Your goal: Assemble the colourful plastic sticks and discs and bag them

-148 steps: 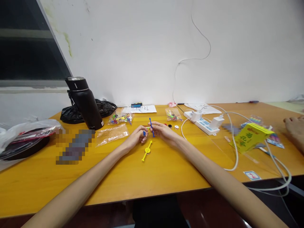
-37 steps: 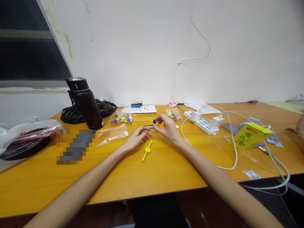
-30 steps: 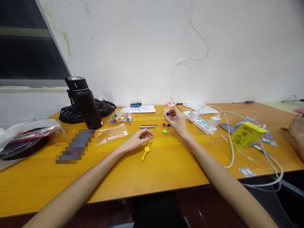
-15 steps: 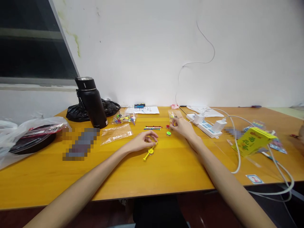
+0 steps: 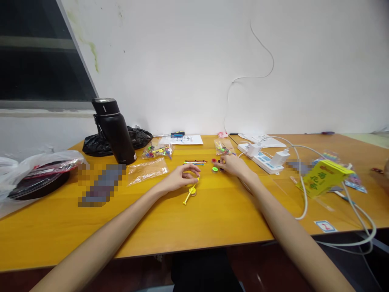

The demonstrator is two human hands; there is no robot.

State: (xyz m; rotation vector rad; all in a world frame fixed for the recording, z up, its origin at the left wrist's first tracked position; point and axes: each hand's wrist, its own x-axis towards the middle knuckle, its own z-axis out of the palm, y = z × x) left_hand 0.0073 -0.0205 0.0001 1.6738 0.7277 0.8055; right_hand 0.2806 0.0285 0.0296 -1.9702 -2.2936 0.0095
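My left hand (image 5: 181, 177) rests on the yellow table (image 5: 194, 223), its thumb and forefinger pinched on the upper tip of a yellow stick with a disc (image 5: 190, 192) that lies flat. My right hand (image 5: 233, 165) is lowered to the table further back. Its fingers are bunched together, and their tips are beside a green disc (image 5: 215, 169) and a small red piece (image 5: 214, 160). What they pinch is hidden. A few thin coloured sticks (image 5: 194, 162) lie between the two hands.
Behind are clear bags of coloured pieces (image 5: 157, 151) (image 5: 223, 147), a flat clear bag (image 5: 146, 169), a black flask (image 5: 114, 129) and a black sack (image 5: 97, 146). A power strip (image 5: 263, 160) with white cables and a yellow box (image 5: 322, 177) lie to the right.
My right hand carried a small blue piece back toward the bag, then came down beside the green disc. My left hand let go of the blue stick and settled on the yellow stick's tip.
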